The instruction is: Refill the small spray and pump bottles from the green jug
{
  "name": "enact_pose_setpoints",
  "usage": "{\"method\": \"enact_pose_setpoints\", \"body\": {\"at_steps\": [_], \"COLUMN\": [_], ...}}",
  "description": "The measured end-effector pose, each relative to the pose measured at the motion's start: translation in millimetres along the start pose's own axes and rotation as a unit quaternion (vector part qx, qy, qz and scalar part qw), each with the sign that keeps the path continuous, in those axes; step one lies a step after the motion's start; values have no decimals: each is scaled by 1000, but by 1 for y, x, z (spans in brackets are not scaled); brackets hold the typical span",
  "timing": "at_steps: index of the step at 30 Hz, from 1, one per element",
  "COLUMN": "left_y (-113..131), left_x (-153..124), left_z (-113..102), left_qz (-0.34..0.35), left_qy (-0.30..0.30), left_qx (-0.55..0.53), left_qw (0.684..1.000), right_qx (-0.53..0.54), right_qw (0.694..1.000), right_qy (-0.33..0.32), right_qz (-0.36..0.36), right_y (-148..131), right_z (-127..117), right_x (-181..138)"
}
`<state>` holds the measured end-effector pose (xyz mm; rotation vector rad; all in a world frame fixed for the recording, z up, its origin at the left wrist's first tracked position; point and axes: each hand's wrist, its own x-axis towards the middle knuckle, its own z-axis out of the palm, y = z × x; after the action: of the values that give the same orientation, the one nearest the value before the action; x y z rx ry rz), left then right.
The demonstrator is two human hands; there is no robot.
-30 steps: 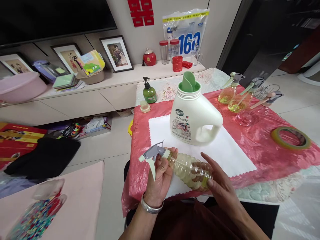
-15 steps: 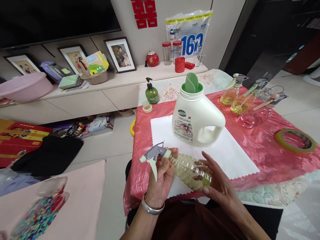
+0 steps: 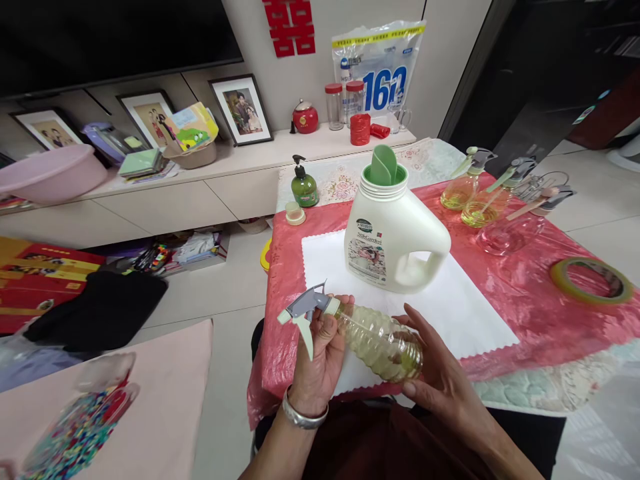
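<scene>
A ribbed, clear yellow-green spray bottle [image 3: 379,340] lies tilted across both hands, its grey spray head pointing left. My left hand [image 3: 324,343] is closed around its neck, just below the trigger. At the bottle's base, my right hand [image 3: 439,370] curves round it with thumb and fingers touching the plastic. A large white detergent jug [image 3: 390,233] stands upright just beyond the hands, its mouth uncapped with a green spout showing. Under the jug is a white cloth with a scalloped edge [image 3: 473,320].
On the red table cover [image 3: 287,303] are a green pump bottle [image 3: 304,187], a small pale cap [image 3: 295,213], a roll of tape [image 3: 591,281] and several spray bottles, one holding pink liquid [image 3: 505,239]. A low cabinet [image 3: 260,158] runs behind.
The spray bottle has shifted very slightly left in the hands. Both hands keep nearly the same places, and the things on the table have not moved.
</scene>
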<state>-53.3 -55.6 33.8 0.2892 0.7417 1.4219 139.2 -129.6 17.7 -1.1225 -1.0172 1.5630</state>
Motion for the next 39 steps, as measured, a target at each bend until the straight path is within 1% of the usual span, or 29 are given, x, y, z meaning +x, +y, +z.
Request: {"method": "enact_pose_setpoints", "body": {"at_steps": [2, 3, 5, 8, 10, 12, 14, 16, 18, 20, 21, 23, 27, 30, 35, 39], "left_y": [0, 0, 0, 1, 2, 2, 1, 0, -1, -2, -2, -2, -1, -1, 0, 2], "left_x": [0, -1, -2, -3, -3, -3, -2, -2, -2, -2, -2, -3, -4, -4, -5, -5], "left_z": [0, 1, 2, 3, 4, 5, 5, 5, 4, 4, 3, 3, 4, 4, 5, 5], "left_qz": [-8, -9, -7, -8, -10, -5, 1, 2, -4, -9, -11, -14, -14, -13, -6, 17], "left_qy": [-1, -5, -15, -21, -20, -16, -10, -3, 1, -2, -6, -14, -23, -25, -25, -52], "left_qx": [-4, -3, 4, 12, 12, 8, 1, -7, -10, -8, -7, -6, 4, 12, 18, 61], "left_qw": [1000, 1000, 1000, 1000, 1000, 1000, 1000, 1000, 1000, 1000, 1000, 1000, 1000, 1000, 1000, 997], "right_qx": [-37, -35, 6, 84, 111, 108, 69, -13, -102, -143, -138, -94, 13, 31, 49, 90], "right_qw": [999, 999, 1000, 995, 992, 992, 997, 1000, 993, 986, 987, 993, 1000, 999, 997, 994], "right_qy": [17, 21, 16, -15, -21, -14, -6, 6, 26, 41, 43, 31, 16, 9, 37, 39], "right_qz": [-25, -25, -1, 50, 63, 60, 37, -13, -59, -77, -74, -56, 6, 43, 36, 42], "right_y": [0, 0, 0, -1, -1, -2, -1, 1, 5, 10, 11, 10, -1, -8, -9, -4], "right_z": [0, 0, -1, -4, -5, -5, -3, -3, -3, -5, -6, -7, -5, -2, 3, 1], "right_x": [-1, -1, 0, 2, 3, 3, 2, 1, -1, -1, -2, -1, 1, 1, 0, 0]}}
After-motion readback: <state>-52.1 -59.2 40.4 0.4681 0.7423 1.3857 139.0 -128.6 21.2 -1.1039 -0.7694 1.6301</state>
